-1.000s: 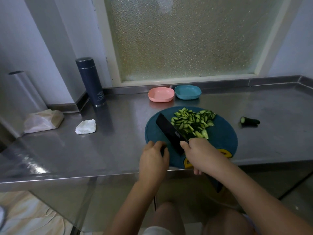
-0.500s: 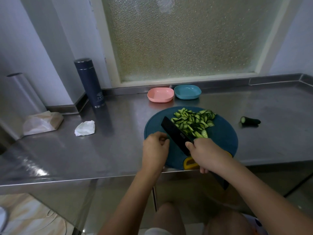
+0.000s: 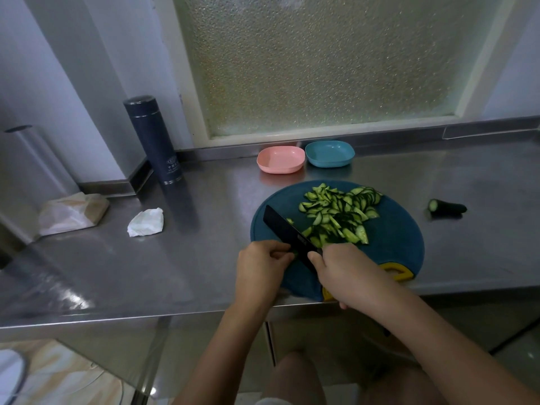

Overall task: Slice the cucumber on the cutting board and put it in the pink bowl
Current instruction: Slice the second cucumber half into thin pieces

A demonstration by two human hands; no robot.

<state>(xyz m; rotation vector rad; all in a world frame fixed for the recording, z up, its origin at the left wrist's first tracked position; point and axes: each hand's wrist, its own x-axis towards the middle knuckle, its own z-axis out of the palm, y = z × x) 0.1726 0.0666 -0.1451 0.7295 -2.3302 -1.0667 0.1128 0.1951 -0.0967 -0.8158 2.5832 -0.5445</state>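
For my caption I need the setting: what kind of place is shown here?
Most likely a kitchen, perhaps a plain or commercial one. It has a steel counter under a frosted window, and on the counter a board with cucumber slices and a knife.

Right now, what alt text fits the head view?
A right hand holds a black knife on a teal cutting board heaped with cucumber slices, the left hand curled beside the blade. An empty pink bowl and a blue bowl sit behind.
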